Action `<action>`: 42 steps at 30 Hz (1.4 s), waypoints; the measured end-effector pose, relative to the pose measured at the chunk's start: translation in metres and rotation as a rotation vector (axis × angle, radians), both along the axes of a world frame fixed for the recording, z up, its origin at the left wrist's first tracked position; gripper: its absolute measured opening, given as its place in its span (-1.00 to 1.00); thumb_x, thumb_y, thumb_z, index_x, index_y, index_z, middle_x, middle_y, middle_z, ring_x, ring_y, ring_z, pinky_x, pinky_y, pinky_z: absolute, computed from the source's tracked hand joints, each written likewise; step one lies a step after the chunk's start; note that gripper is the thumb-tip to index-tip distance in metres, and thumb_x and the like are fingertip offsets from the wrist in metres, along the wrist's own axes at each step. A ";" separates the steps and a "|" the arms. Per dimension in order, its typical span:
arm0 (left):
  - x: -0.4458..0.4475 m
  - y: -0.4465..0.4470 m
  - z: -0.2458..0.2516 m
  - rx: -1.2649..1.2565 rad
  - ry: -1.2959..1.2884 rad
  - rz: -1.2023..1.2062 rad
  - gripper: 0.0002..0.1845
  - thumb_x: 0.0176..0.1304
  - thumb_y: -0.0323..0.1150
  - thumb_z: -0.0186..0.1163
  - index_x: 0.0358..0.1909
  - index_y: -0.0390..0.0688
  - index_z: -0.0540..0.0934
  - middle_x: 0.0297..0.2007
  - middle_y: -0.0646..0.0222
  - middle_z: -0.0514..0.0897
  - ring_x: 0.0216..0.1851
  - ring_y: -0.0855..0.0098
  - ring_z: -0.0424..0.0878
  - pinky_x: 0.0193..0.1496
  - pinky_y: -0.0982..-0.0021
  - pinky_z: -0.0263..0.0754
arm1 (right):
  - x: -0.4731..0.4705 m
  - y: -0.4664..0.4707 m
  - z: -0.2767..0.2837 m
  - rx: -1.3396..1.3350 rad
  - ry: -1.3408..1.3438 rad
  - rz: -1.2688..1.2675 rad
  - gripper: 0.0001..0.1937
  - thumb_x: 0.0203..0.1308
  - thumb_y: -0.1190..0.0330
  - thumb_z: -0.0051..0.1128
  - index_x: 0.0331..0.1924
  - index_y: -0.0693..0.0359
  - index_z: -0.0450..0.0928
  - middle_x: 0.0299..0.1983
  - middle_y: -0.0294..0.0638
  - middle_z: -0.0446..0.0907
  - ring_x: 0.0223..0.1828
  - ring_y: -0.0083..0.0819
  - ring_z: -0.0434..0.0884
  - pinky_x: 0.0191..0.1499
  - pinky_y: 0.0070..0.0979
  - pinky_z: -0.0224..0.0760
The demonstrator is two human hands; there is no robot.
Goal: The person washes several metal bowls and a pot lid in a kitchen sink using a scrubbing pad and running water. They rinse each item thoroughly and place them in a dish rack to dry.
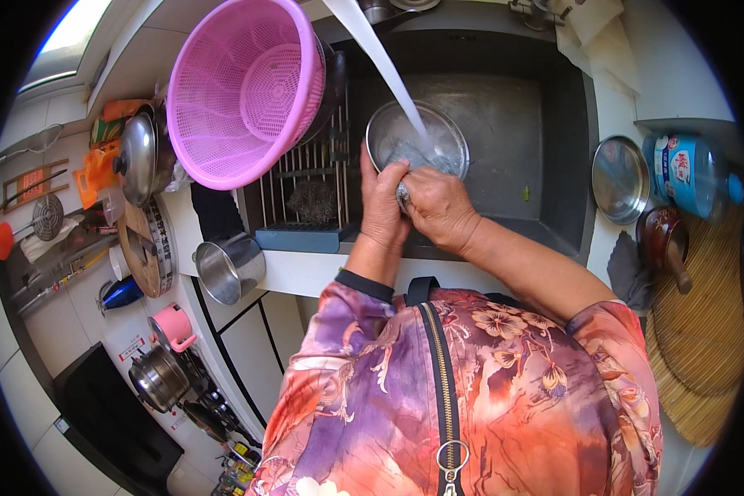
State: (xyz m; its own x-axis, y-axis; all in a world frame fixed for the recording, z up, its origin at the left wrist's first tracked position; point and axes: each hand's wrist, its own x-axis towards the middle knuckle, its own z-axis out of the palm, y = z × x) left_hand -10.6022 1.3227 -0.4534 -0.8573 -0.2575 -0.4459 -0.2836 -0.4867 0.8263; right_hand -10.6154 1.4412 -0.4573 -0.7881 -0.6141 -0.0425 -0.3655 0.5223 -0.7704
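Both of my hands are over the dark sink [508,167], at the near rim of a round metal bowl [381,133]. A wet grey cloth-like bundle [403,193] is squeezed between them, and more of it appears to spread into the bowl. My left hand [384,198] grips it from the left, its fingers beside the bowl's rim. My right hand [439,199] is closed around it from the right. A pale stream of water [390,74] falls into the bowl just beyond my fingers. Whether the left fingers also support the bowl is hidden.
Left of the bowl, a pink plastic colander [248,93] leans over a metal-barred rack [273,198] holding a steel-wool scourer [313,201]. A metal pot [229,266] stands by the sink's left corner. A metal plate [620,180] and a blue-labelled bottle [682,173] are at right.
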 end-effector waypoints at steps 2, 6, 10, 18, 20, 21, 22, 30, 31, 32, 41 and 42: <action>0.000 -0.019 0.001 -0.014 -0.056 -0.103 -0.41 0.13 -0.48 0.14 0.27 -0.19 0.36 0.01 0.26 0.57 -0.02 0.36 0.56 0.09 0.34 0.48 | -0.007 0.022 -0.020 -0.174 0.341 0.176 -0.65 -0.06 0.54 0.16 -0.09 0.24 0.58 0.00 -0.09 0.65 0.05 -0.14 0.63 0.18 -0.10 0.43; 0.001 -0.029 0.022 0.041 -0.154 -0.161 -0.45 0.18 -0.44 0.16 0.26 -0.17 0.34 0.01 0.25 0.57 0.00 0.34 0.57 0.10 0.31 0.49 | -0.033 0.054 -0.050 -0.240 0.549 0.265 -0.79 0.00 0.46 0.13 -0.21 0.18 0.57 -0.17 -0.16 0.65 -0.09 -0.15 0.65 0.02 -0.19 0.49; 0.004 0.005 0.001 0.011 0.028 0.047 -0.37 0.20 -0.46 0.12 0.34 -0.15 0.24 0.05 0.26 0.55 0.03 0.33 0.56 0.10 0.30 0.50 | 0.002 -0.005 -0.001 -0.025 0.072 -0.073 -0.82 0.04 0.44 0.13 -0.23 0.20 0.55 -0.22 -0.16 0.64 -0.11 -0.13 0.65 0.05 -0.14 0.48; 0.007 -0.016 0.006 0.005 -0.098 -0.099 -0.35 0.20 -0.40 0.17 0.36 -0.07 0.24 0.14 0.27 0.47 0.11 0.34 0.50 0.05 0.30 0.54 | -0.020 0.034 -0.038 -0.152 0.338 0.218 -0.71 -0.02 0.44 0.19 -0.13 0.24 0.56 -0.06 -0.10 0.65 -0.02 -0.14 0.64 0.08 -0.17 0.49; 0.009 0.000 -0.001 -0.063 0.037 -0.014 -0.33 0.18 -0.44 0.16 0.37 -0.09 0.25 0.13 0.29 0.48 0.09 0.36 0.49 0.07 0.32 0.51 | 0.008 -0.002 -0.007 -0.020 0.112 -0.055 -0.74 0.00 0.43 0.16 -0.17 0.26 0.56 -0.12 -0.09 0.64 -0.15 -0.11 0.64 -0.10 -0.25 0.56; 0.009 0.001 0.000 -0.028 0.042 0.006 -0.35 0.18 -0.46 0.14 0.35 -0.11 0.27 0.11 0.31 0.50 0.07 0.38 0.51 0.07 0.34 0.52 | 0.008 0.003 -0.010 -0.127 0.187 0.013 -0.72 -0.02 0.44 0.18 -0.15 0.27 0.57 -0.08 -0.07 0.64 -0.10 -0.10 0.65 -0.06 -0.25 0.56; 0.009 -0.007 0.004 -0.024 -0.033 -0.066 -0.37 0.17 -0.47 0.12 0.34 -0.12 0.30 0.09 0.30 0.52 0.04 0.38 0.54 0.06 0.35 0.53 | 0.003 0.013 -0.020 -0.238 0.264 0.080 -0.70 -0.04 0.46 0.19 -0.14 0.27 0.57 -0.05 -0.06 0.64 -0.06 -0.10 0.65 -0.01 -0.26 0.56; 0.017 0.007 0.009 0.046 -0.062 0.102 -0.42 0.19 -0.42 0.19 0.28 -0.15 0.34 0.07 0.30 0.53 0.04 0.37 0.55 0.09 0.31 0.49 | 0.011 -0.003 0.003 -0.042 0.049 -0.040 -0.70 -0.09 0.47 0.24 -0.17 0.29 0.57 -0.10 -0.05 0.66 -0.04 -0.07 0.64 -0.08 -0.25 0.56; 0.017 -0.001 0.007 0.037 -0.077 0.019 -0.44 0.19 -0.43 0.18 0.27 -0.16 0.36 0.05 0.30 0.55 0.03 0.37 0.56 0.09 0.32 0.50 | 0.009 0.002 -0.004 -0.151 0.158 0.028 -0.69 -0.08 0.48 0.23 -0.16 0.29 0.58 -0.09 -0.05 0.66 -0.01 -0.08 0.64 -0.05 -0.26 0.56; 0.016 -0.018 0.002 0.028 -0.091 -0.063 -0.45 0.19 -0.44 0.18 0.26 -0.16 0.37 0.04 0.29 0.56 0.02 0.37 0.57 0.09 0.34 0.50 | 0.004 0.013 -0.019 -0.259 0.266 0.098 -0.68 -0.08 0.48 0.22 -0.14 0.29 0.58 -0.07 -0.05 0.66 0.01 -0.08 0.64 -0.01 -0.27 0.56; 0.016 -0.004 0.001 0.023 -0.076 0.030 -0.44 0.18 -0.41 0.18 0.26 -0.17 0.35 0.04 0.27 0.55 -0.02 0.37 0.58 0.05 0.32 0.53 | 0.002 0.010 -0.021 -0.256 0.248 0.137 -0.74 -0.05 0.49 0.18 -0.19 0.27 0.56 -0.16 -0.08 0.65 -0.05 -0.07 0.64 0.02 -0.23 0.52; 0.015 -0.016 0.002 0.006 -0.104 -0.063 -0.44 0.18 -0.41 0.18 0.26 -0.17 0.35 0.04 0.27 0.55 -0.03 0.37 0.59 0.04 0.34 0.54 | 0.000 0.017 -0.026 -0.318 0.291 0.148 -0.74 -0.06 0.49 0.18 -0.19 0.27 0.57 -0.13 -0.08 0.66 -0.04 -0.08 0.64 0.04 -0.24 0.53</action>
